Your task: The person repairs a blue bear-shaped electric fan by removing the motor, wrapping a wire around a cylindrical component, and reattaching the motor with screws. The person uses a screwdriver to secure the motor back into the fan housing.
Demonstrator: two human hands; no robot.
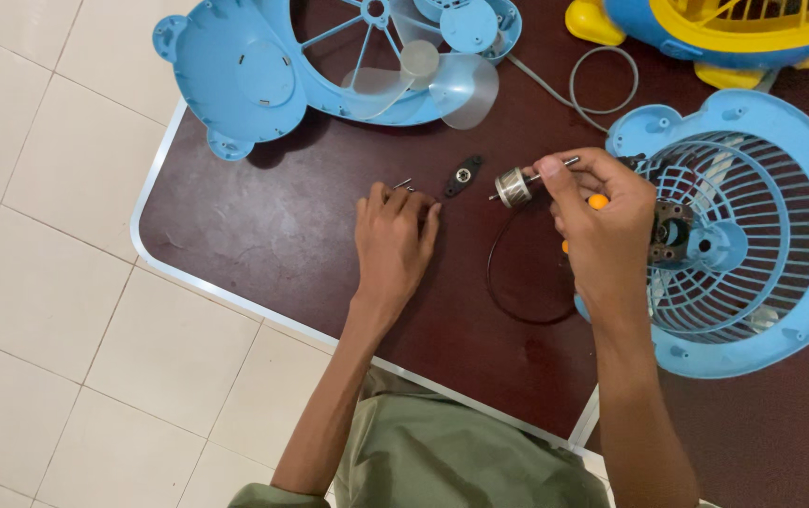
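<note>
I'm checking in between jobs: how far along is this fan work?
Done: the blue fan is opened up, with its front shell and blades lying apart from the rear grille, and a black bracket loose on the table. In hand: the right hand holds the rotor by its shaft, while the left hand touches small screws. Left: the parts are still separate.

Dark maroon table [263,226] with pale metal edging, set over cream floor tiles [37,310] under soft, even light.
</note>
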